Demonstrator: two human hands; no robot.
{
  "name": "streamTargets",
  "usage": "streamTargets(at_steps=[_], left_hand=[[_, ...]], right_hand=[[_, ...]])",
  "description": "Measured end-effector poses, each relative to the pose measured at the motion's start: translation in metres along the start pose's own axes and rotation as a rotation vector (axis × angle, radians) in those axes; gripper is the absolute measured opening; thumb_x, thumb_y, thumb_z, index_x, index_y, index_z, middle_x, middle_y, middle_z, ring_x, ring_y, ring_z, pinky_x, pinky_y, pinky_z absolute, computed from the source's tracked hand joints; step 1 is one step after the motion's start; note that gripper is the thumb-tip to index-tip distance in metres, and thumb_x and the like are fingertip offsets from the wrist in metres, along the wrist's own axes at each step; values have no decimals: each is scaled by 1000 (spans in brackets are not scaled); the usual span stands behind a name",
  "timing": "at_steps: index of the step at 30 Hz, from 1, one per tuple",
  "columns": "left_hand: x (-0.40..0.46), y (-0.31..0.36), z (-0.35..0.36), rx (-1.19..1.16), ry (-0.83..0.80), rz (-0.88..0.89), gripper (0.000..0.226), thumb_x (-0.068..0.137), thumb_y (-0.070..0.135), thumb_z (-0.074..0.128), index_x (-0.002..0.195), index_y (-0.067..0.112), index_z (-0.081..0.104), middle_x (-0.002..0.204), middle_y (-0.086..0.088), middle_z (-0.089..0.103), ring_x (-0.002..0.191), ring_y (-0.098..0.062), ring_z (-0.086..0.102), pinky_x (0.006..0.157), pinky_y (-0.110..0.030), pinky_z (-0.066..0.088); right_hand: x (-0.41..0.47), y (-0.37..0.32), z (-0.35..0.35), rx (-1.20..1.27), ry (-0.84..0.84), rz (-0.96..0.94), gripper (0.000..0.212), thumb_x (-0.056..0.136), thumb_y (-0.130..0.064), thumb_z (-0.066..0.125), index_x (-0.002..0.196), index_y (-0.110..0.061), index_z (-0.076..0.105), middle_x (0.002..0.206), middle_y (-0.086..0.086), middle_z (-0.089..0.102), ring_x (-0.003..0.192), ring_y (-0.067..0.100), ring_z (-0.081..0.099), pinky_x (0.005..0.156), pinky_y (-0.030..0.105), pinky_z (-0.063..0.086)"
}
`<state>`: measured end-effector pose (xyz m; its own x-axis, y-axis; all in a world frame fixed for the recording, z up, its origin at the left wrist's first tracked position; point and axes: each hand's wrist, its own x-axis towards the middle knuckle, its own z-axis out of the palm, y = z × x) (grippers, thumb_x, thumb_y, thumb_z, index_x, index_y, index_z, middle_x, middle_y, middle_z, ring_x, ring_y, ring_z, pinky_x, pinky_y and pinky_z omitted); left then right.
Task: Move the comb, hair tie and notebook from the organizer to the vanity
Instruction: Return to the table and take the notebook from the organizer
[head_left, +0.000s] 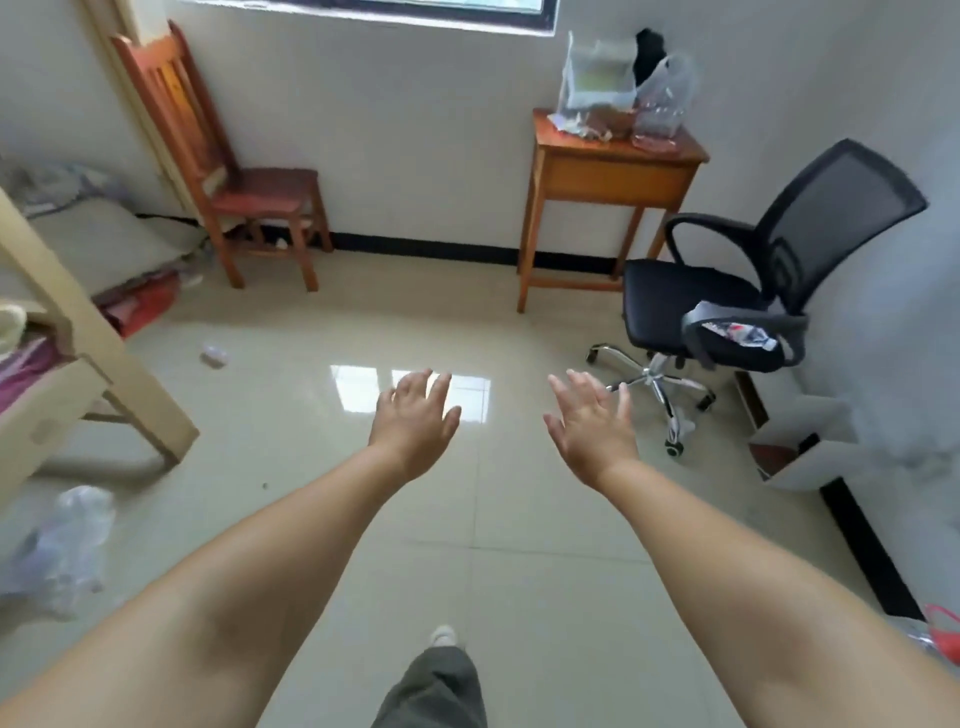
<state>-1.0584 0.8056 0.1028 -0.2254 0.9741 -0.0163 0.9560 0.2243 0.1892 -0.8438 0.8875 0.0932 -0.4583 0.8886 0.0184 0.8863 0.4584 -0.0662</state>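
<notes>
My left hand (415, 421) and my right hand (592, 426) are stretched out in front of me over the tiled floor, both empty with fingers spread. A small wooden table (613, 171) stands against the far wall. On it sits a clear, box-like organizer (597, 78) beside a plastic bag (665, 98) and some clutter. I cannot make out a comb, hair tie or notebook at this distance. Both hands are far from that table.
A black mesh office chair (753, 291) with a bundle on its seat stands right of the table. A wooden chair (228, 171) is at the back left, a bed frame (93, 364) at the left, a white low unit (800, 452) at the right. Plastic litter (62, 545) lies on the floor.
</notes>
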Motion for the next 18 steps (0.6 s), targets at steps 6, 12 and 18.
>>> streamTargets(at_steps=[6, 12, 18], left_hand=[[180, 26, -25, 6, 5, 134, 54, 95, 40, 27, 143, 17, 18, 154, -12, 20, 142, -27, 18, 113, -40, 19], [347, 51, -14, -1, 4, 240, 54, 95, 40, 28, 143, 18, 20, 152, -8, 23, 140, -25, 20, 112, -40, 20], [538, 72, -16, -17, 58, 198, 51, 95, 41, 30, 140, 18, 24, 148, -8, 29, 137, -27, 26, 108, -40, 26]], right_hand=[[139, 55, -25, -13, 63, 140, 52, 95, -43, 25, 145, -27, 18, 154, 2, 21, 143, 18, 14, 114, 55, 2], [283, 121, -15, -15, 76, 231, 51, 95, -42, 27, 144, -27, 21, 153, 3, 24, 143, 19, 15, 114, 55, 2], [461, 193, -17, -10, 76, 226, 52, 96, -42, 25, 145, -26, 19, 154, 3, 24, 143, 20, 14, 115, 54, 6]])
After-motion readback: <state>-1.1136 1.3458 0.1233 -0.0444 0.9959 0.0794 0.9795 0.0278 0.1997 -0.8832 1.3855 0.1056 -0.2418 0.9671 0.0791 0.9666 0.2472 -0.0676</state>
